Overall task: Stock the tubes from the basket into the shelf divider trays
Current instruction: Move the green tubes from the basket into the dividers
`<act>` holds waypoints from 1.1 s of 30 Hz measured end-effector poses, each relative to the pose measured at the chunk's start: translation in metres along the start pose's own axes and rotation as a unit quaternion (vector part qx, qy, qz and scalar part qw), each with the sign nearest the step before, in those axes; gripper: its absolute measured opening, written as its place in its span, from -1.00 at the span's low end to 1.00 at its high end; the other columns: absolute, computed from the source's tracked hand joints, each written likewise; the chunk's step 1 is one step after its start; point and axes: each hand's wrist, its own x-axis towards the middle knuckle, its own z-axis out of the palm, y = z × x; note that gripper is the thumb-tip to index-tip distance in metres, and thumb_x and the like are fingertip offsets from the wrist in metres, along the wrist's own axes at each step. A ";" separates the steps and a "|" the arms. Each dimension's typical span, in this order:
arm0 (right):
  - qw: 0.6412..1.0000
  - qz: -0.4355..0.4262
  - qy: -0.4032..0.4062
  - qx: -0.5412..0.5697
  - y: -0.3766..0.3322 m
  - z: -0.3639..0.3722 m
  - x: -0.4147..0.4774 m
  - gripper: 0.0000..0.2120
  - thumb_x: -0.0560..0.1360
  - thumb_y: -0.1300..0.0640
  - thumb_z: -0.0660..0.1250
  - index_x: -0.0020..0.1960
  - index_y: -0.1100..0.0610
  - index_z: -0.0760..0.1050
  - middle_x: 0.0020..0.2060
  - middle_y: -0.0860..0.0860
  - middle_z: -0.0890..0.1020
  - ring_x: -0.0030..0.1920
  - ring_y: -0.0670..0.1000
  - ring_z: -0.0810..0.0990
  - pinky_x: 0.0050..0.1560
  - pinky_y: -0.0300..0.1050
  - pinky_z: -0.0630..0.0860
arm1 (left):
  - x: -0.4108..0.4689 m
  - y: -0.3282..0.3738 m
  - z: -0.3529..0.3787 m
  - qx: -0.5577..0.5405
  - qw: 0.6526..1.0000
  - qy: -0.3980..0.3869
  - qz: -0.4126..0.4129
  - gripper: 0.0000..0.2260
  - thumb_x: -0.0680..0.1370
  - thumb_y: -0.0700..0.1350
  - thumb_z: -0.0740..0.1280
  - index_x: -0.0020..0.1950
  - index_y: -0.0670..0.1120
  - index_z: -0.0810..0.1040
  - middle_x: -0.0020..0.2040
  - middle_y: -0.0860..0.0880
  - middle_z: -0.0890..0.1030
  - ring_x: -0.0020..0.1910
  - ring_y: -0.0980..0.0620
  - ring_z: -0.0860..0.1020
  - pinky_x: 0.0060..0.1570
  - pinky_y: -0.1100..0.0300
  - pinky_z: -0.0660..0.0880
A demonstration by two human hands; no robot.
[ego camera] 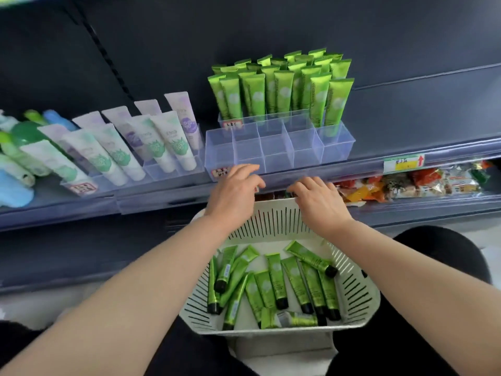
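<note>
Several green tubes with black caps (pixel 273 286) lie loose in a white slotted basket (pixel 360 294) on my lap. On the shelf stands a clear divider tray (pixel 279 150); its front cells hold nothing, and only the right end cell has tubes. Behind it a second tray is packed with upright green tubes (pixel 282 88). My left hand (pixel 233 191) hovers by the front tray's lower left edge, fingers loosely bent, holding nothing. My right hand (pixel 317 199) rests on the basket's far rim, fingers curled over it.
White and purple tubes (pixel 151 142) stand in trays to the left on the same shelf. Green and blue bottles (pixel 21 142) crowd the far left. Snack packets (pixel 412 183) fill the lower shelf at right, under a yellow price label (pixel 404 164).
</note>
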 end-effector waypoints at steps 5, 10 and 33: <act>0.994 0.015 -0.108 0.004 -0.011 0.043 -0.025 -0.57 0.52 0.22 0.20 0.35 -0.03 0.35 0.26 -0.04 0.44 0.28 0.07 0.38 0.18 0.01 0.34 | -0.044 -0.007 0.034 -0.004 1.000 -0.027 0.008 -0.71 0.50 -0.38 0.29 0.09 -0.07 0.64 0.32 -0.06 0.52 0.34 -0.07 0.40 0.27 -0.07 0.42; 0.974 0.061 -0.218 0.004 -0.014 0.075 -0.044 -0.54 0.50 0.29 0.18 0.37 0.01 0.33 0.25 0.00 0.43 0.27 0.08 0.38 0.20 0.01 0.36 | -0.077 -0.016 0.074 -0.009 0.990 -0.133 -0.038 -0.69 0.56 -0.30 0.27 0.25 -0.02 0.55 0.32 0.05 0.49 0.33 0.05 0.36 0.36 0.11 0.32; 0.889 0.227 -0.393 0.058 0.001 0.156 -0.073 -0.43 0.46 0.23 0.33 0.41 0.13 0.20 0.24 0.17 0.42 0.24 0.22 0.44 0.15 0.11 0.49 | -0.121 -0.018 0.146 -0.094 0.945 -0.272 -0.153 -0.74 0.60 -0.22 0.26 0.27 -0.05 0.53 0.31 0.01 0.50 0.33 0.01 0.40 0.32 0.08 0.38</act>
